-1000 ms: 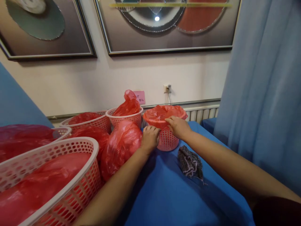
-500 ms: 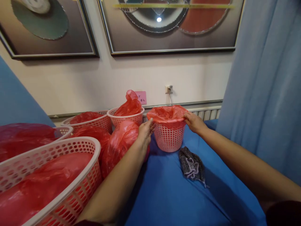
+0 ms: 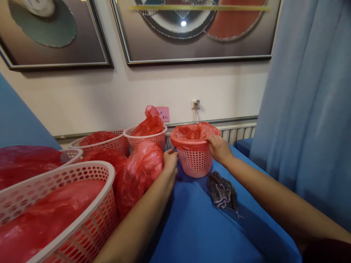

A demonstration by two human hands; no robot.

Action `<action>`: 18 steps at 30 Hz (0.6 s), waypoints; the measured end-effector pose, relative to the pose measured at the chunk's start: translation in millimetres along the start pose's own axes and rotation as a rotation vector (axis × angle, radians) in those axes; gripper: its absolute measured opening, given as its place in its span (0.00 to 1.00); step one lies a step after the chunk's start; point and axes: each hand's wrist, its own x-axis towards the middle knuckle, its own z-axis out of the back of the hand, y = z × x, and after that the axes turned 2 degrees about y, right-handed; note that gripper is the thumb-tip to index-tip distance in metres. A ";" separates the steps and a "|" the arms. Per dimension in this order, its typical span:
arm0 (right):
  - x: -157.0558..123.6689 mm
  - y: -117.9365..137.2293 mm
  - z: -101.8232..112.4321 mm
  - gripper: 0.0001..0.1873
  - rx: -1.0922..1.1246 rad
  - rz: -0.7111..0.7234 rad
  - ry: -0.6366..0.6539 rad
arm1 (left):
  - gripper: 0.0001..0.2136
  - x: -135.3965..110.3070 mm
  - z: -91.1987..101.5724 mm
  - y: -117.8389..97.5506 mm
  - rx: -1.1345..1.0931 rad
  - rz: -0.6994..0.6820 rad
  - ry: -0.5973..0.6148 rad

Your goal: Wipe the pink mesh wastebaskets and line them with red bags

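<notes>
A small pink perforated basket [image 3: 196, 162] stands upright on the blue-covered surface. Its red plastic bag [image 3: 189, 133] lines the inside and folds outward over the rim. My right hand [image 3: 220, 148] is closed on the bag's edge at the right front of the rim. At the basket's lower left, my left hand [image 3: 170, 162] has loosely bent fingers with a gap between them, and I see nothing held there. Whether its fingertips touch the basket is unclear. A dark grey knitted item with pale lilac cord [image 3: 222, 191] lies in front of the basket.
A full red bag [image 3: 139, 171] sits beside my left forearm. Several lined baskets crowd the left, including a large white basket [image 3: 109, 175] in front. Behind are a radiator [image 3: 233, 135] and a wall socket [image 3: 195, 104]. A blue curtain [image 3: 307, 91] hangs at right.
My left hand has come off the rim and moved down along the basket's left side. My right hand has shifted left and slightly forward around the rim. The bag's fold sits lower.
</notes>
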 end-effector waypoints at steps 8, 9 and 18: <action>-2.7 -45.1 16.2 0.15 0.077 -0.066 -0.036 | 0.14 3.9 10.0 -23.0 0.716 -0.987 0.301; -4.0 -48.4 18.3 0.15 0.075 -0.082 -0.041 | 0.12 1.6 10.5 -23.1 0.737 -1.011 0.329; -13.2 24.3 28.7 0.28 0.024 0.128 -0.070 | 0.11 -25.7 1.2 -6.9 0.591 -1.192 0.278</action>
